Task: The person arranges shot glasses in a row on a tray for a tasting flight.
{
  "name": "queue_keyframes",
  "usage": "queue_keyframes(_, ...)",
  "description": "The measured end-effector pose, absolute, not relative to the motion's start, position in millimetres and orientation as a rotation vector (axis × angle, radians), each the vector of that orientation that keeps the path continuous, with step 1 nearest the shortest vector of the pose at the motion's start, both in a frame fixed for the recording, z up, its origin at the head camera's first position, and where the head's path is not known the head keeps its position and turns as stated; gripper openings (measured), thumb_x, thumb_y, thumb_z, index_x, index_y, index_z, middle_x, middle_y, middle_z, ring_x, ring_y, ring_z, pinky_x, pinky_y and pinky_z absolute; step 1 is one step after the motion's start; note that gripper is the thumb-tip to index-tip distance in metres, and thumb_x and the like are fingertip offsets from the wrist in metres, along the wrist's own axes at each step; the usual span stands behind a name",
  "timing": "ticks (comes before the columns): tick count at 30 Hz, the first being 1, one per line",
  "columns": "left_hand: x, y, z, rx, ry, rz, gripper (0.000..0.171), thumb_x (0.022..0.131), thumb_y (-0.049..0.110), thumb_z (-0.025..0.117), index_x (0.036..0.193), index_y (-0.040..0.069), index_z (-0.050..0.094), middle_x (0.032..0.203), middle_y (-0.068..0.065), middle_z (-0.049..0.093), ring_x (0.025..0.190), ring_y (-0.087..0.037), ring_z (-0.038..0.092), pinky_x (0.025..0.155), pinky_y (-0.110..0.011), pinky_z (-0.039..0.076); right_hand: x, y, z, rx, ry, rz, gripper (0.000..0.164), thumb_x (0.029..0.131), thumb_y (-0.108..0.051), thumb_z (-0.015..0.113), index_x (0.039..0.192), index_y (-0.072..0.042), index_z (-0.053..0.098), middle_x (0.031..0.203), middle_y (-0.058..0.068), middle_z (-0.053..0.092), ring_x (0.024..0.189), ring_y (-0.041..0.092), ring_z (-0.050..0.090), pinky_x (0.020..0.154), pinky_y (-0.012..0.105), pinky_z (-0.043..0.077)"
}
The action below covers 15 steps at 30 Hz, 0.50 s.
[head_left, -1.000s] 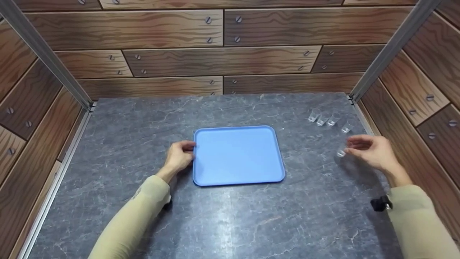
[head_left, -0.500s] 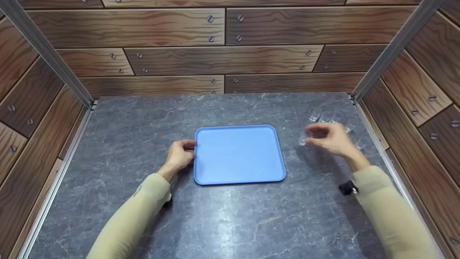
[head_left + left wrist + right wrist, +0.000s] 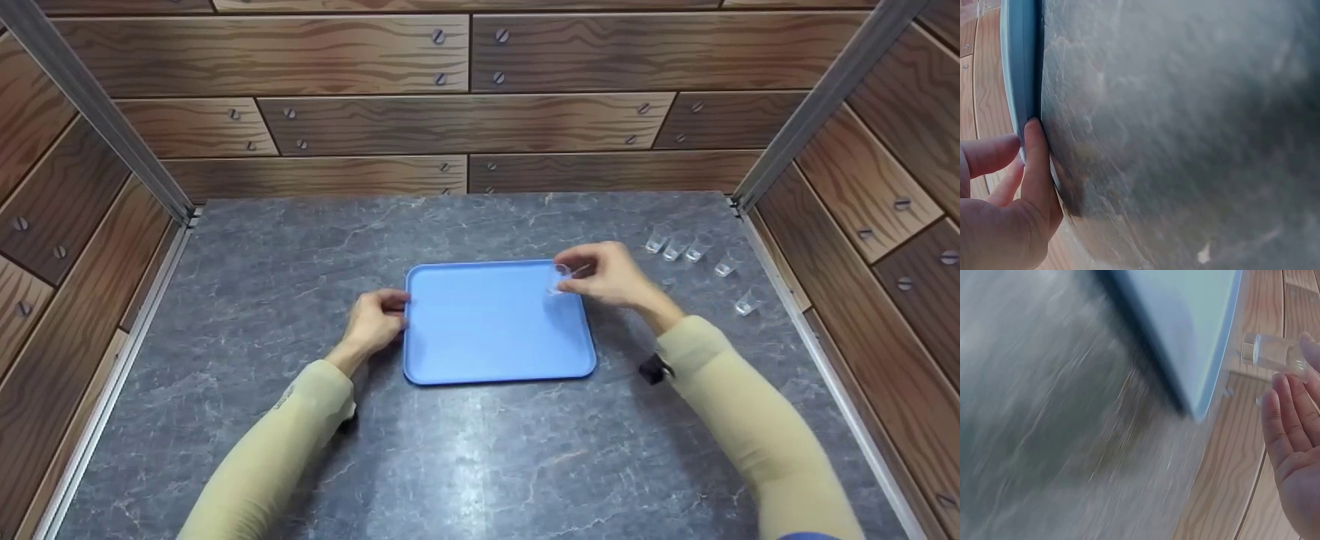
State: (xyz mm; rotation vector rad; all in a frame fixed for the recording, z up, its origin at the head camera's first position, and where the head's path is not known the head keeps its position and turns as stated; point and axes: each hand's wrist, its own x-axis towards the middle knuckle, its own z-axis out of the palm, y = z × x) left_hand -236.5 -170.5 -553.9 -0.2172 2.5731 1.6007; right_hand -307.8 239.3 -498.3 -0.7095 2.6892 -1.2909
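Head view: left hand (image 3: 374, 322), fingers relaxed, rests against the blue tray (image 3: 487, 330); right hand (image 3: 606, 277) pinches a clear cup (image 3: 1276, 353) over its far-right corner, so lower base-first, gently.

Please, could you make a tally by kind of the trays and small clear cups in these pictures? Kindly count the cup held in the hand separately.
Blue tray: 1
Clear cups on the table: 5
Held cup, in the right hand: 1
Total: 7
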Motion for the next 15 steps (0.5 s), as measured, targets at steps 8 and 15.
queue_keyframes(8,-236,-172,-555,-0.222,2.576,1.594,0.048,0.088,-0.010,0.067,0.134,-0.002,0.078,0.126,-0.026,0.079,0.112,-0.032,0.081,0.080,-0.027,0.070,-316,182,-506,-0.752,2.598,-1.365,0.043,0.087,-0.002,0.093,0.126,0.009,0.079,0.117,0.030,0.082,0.109,0.042,0.080,0.092,0.030,0.069)
queue_keyframes(15,-236,-171,-555,-0.228,2.541,1.631,0.048,0.090,-0.010,0.067,0.136,-0.002,0.077,0.126,-0.027,0.078,0.111,-0.032,0.080,0.079,-0.031,0.072,-321,130,-517,-0.733,2.563,-1.398,0.044,0.087,-0.004,0.093,0.127,0.008,0.079,0.119,0.027,0.082,0.111,0.042,0.081,0.102,0.050,0.069)
